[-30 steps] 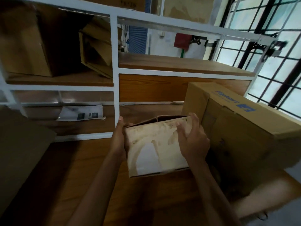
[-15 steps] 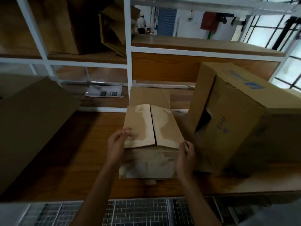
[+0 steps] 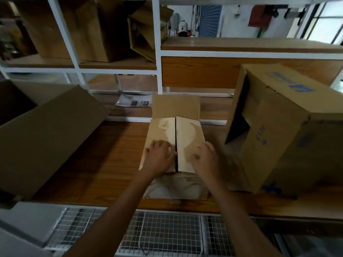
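A small worn cardboard box [image 3: 187, 134] stands on the wooden shelf [image 3: 104, 164] in front of me. Its two side flaps are folded down and meet at a seam in the middle; the far flap still stands up. My left hand [image 3: 160, 157] lies flat on the left flap, fingers spread. On the right flap rests my right hand [image 3: 204, 158], pressing it down with straight fingers.
A large cardboard box [image 3: 289, 130] with blue print stands close on the right. Another big box [image 3: 46, 130] lies tilted at the left. Behind are white-framed shelves [image 3: 156, 52] with more boxes and a paper sheet [image 3: 133, 103]. A wire mesh rack [image 3: 148, 232] sits below the shelf edge.
The small box was carried tilted in both hands, then set down on the shelf. My hands moved from its sides onto the top flaps, which now lie flatter.
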`<action>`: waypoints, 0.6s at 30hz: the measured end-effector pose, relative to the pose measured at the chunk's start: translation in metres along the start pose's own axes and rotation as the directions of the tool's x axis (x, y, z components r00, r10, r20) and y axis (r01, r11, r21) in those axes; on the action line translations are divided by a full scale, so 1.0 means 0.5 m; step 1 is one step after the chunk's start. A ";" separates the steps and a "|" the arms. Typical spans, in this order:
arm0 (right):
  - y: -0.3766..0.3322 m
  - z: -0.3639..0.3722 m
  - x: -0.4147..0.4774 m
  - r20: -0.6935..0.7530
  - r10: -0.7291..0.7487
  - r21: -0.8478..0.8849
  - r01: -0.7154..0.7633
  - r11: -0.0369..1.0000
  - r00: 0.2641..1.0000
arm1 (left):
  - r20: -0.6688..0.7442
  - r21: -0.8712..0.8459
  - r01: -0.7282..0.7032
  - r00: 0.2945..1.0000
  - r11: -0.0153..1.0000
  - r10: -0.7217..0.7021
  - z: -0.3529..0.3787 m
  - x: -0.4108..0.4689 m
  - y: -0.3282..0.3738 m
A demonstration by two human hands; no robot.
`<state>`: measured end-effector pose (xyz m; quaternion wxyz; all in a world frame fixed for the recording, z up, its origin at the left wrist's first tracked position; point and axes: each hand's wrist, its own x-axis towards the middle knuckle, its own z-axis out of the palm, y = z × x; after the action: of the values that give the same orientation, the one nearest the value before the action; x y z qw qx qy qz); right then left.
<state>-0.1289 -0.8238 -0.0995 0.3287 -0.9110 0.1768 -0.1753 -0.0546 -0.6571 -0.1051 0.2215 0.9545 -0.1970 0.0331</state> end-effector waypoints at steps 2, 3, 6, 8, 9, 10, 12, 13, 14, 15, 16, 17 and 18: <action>-0.016 0.017 0.007 0.065 -0.149 -0.156 0.158 0.975 0.987 | 0.033 0.083 -0.062 0.998 0.995 0.059 0.014 0.010 0.021; -0.015 0.028 0.007 0.092 -0.195 -0.251 0.212 0.945 0.977 | 0.055 0.136 -0.071 0.996 0.988 0.064 0.021 0.011 0.027; -0.002 0.045 0.003 0.137 -0.200 -0.359 0.236 0.903 0.970 | 0.097 0.212 -0.050 0.995 0.976 0.030 0.033 0.015 0.027; 0.000 0.041 0.004 0.159 -0.192 -0.371 0.239 0.897 0.968 | 0.091 0.218 -0.059 0.995 0.974 0.040 0.036 0.019 0.025; -0.003 0.039 0.007 0.167 -0.189 -0.373 0.239 0.897 0.968 | 0.081 0.221 -0.069 0.995 0.973 0.052 0.035 0.024 0.023; -0.009 0.035 0.009 0.175 -0.174 -0.371 0.228 0.900 0.969 | 0.068 0.225 -0.076 0.996 0.971 0.062 0.035 0.032 0.020; -0.026 0.024 0.027 0.193 -0.124 -0.389 0.192 0.901 0.973 | 0.052 0.220 -0.079 0.996 0.972 0.069 0.026 0.053 0.012; -0.036 0.019 0.042 0.205 -0.092 -0.417 0.172 0.892 0.974 | 0.053 0.206 -0.076 0.996 0.976 0.067 0.020 0.066 0.006; -0.046 0.015 0.061 0.218 -0.057 -0.444 0.151 0.883 0.974 | 0.062 0.187 -0.074 0.996 0.980 0.063 0.015 0.081 -0.001; -0.053 0.014 0.083 0.225 -0.034 -0.458 0.137 0.878 0.974 | 0.072 0.169 -0.075 0.995 0.983 0.064 0.010 0.096 -0.008; -0.055 0.016 0.105 0.227 -0.025 -0.454 0.129 0.882 0.973 | 0.081 0.159 -0.081 0.994 0.984 0.069 0.006 0.112 -0.014; -0.053 0.022 0.128 0.224 -0.033 -0.430 0.129 0.894 0.974 | 0.087 0.154 -0.089 0.993 0.984 0.076 0.004 0.130 -0.021; -0.047 0.030 0.149 0.221 -0.050 -0.400 0.138 0.906 0.974 | 0.090 0.143 -0.088 0.993 0.986 0.076 0.003 0.148 -0.027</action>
<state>-0.0525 -0.8313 -0.0796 0.1366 -0.9805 0.1306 -0.0546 0.0189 -0.6734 -0.1010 0.1406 0.9598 -0.2424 0.0163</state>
